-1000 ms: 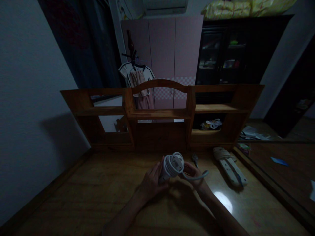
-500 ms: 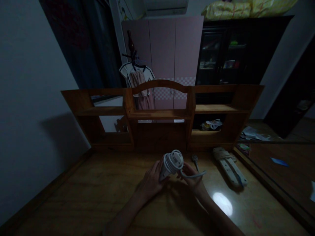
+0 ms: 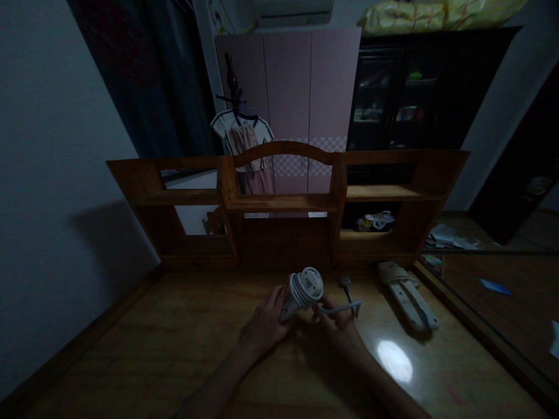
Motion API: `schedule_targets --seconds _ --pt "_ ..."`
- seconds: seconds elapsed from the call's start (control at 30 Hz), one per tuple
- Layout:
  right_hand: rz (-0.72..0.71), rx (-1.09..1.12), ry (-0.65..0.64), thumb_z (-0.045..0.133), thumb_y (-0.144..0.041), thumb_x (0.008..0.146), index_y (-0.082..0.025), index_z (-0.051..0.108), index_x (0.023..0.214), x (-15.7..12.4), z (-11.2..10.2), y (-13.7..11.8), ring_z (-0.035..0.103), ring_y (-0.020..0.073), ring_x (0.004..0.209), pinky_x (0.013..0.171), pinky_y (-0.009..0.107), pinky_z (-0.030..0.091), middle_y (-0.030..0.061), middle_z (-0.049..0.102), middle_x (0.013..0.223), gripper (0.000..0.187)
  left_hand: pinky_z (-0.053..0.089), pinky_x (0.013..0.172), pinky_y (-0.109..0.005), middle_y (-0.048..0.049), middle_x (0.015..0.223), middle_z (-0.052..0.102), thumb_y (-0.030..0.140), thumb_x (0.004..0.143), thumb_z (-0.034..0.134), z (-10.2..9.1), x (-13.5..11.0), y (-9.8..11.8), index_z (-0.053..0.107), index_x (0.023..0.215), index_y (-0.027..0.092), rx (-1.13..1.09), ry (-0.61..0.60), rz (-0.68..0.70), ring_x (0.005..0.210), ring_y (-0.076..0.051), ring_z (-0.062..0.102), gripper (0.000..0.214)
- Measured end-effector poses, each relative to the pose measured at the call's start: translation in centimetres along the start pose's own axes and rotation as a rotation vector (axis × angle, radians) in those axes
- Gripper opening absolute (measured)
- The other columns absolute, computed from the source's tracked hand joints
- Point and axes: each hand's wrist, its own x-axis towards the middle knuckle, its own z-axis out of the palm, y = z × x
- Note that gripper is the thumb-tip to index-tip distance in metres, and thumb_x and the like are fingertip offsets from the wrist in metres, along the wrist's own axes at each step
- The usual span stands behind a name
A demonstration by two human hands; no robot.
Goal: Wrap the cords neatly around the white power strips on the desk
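My left hand (image 3: 267,317) is closed around a white device with a round end (image 3: 311,283), tilted up above the desk. I cannot make out its exact kind. Several turns of its white cord (image 3: 297,290) are wound just below the round end. On the other side, my right hand (image 3: 338,323) pinches the loose stretch of that cord, close to the device. Past the fingers the cord bends back, and a plug (image 3: 345,283) lies on the desk behind. My palms and some fingers are hidden.
A white power strip (image 3: 410,299) with its cord wrapped round one end lies at the right of the wooden desk (image 3: 174,337). A wooden shelf unit (image 3: 283,202) stands along the back, with small items (image 3: 375,221) in its right compartment. A wall rises at the left.
The right hand has shifted slightly down and left with the cord, whose loose bend has moved too. The device has tilted slightly left in the left hand.
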Motion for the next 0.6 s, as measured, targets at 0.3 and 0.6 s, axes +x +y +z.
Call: schedule_targets --seconds 0.3,0.6 --pt "-0.328 -0.359 0.052 0.040 -0.029 0.094 -0.022 0.062 0.107 -0.2 -0.7 -0.2 0.060 0.0212 0.080 0.072 0.031 0.044 0.0076 0.066 0.090 0.027 0.045 0.095 -0.045 -0.0161 0.135 0.042 0.033 0.080 0.061 -0.1 -0.1 -0.5 0.022 0.142 0.021 -0.019 0.027 0.051 0.120 -0.031 0.048 0.075" --pt "-0.152 -0.110 0.256 0.037 -0.039 0.096 -0.025 0.055 0.123 0.3 -1.5 -1.5 0.059 0.0208 0.088 0.073 0.031 0.046 0.0066 0.060 0.118 0.036 0.045 0.092 -0.041 -0.0100 0.121 0.052 0.034 0.082 0.060 -1.5 0.6 0.4 0.037 0.137 0.026 -0.018 -0.033 0.105 0.107 -0.027 0.053 0.060"
